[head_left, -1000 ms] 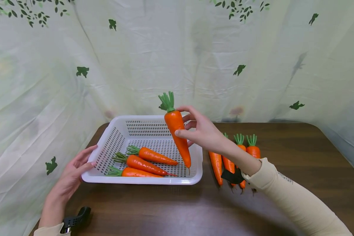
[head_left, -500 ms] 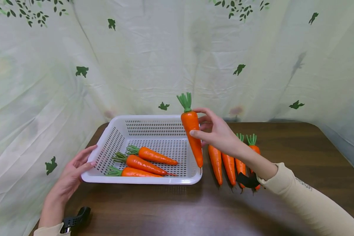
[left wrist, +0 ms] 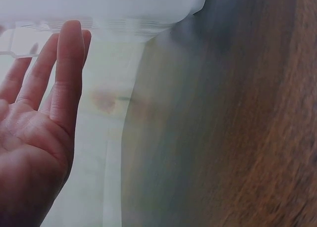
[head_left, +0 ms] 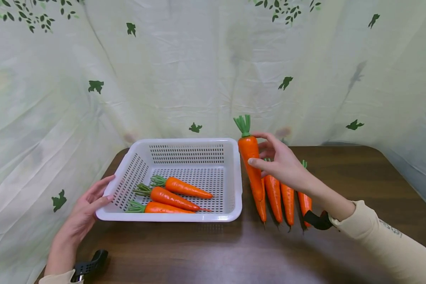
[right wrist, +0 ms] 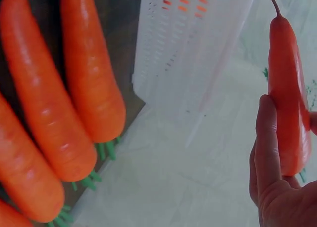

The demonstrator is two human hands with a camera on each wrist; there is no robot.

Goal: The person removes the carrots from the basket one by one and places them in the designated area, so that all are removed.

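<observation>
My right hand point(head_left: 280, 159) holds a carrot point(head_left: 249, 154) with a green top by its thick upper part, thumb on the near side and fingers behind. The carrot hangs tip down, just right of the white basket point(head_left: 170, 218), in front of a row of carrots point(head_left: 273, 195) on the table. In the right wrist view, the held carrot point(right wrist: 287, 103) sits between fingers and thumb. My left hand point(head_left: 86, 211) touches the basket's left side with fairly straight fingers; the left wrist view shows those fingers point(left wrist: 69, 73) against the basket wall point(left wrist: 109, 9).
Three carrots point(head_left: 174, 198) lie in the basket, green ends to the left. The brown wooden table point(head_left: 184, 252) has a leaf-patterned curtain point(head_left: 206, 71) behind it. A black strap point(head_left: 90, 266) circles the left wrist.
My right hand has carried the carrot rightward, from above the basket to the row of carrots beside it. The left hand stays at the basket's left side.
</observation>
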